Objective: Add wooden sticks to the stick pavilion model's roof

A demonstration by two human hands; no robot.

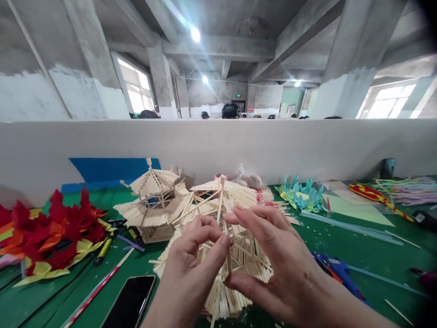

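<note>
My left hand [191, 264] and my right hand [273, 259] meet over a roof-shaped model of thin wooden sticks [235, 196] on the green table. Both pinch one upright stick [227, 248] of that model, the left with thumb and forefinger, the right from the other side. A bundle of loose sticks [221, 300] lies under my hands. A finished two-tier stick pavilion [153, 200] stands just behind and to the left.
A black phone [131, 303] lies at the front left beside a red-and-white rod [99, 289]. Red and yellow paper flowers [51, 237] are on the left, teal paper flowers [302, 193] at the right rear, a blue glue gun [337, 271] on the right. A low white partition [307, 146] runs behind.
</note>
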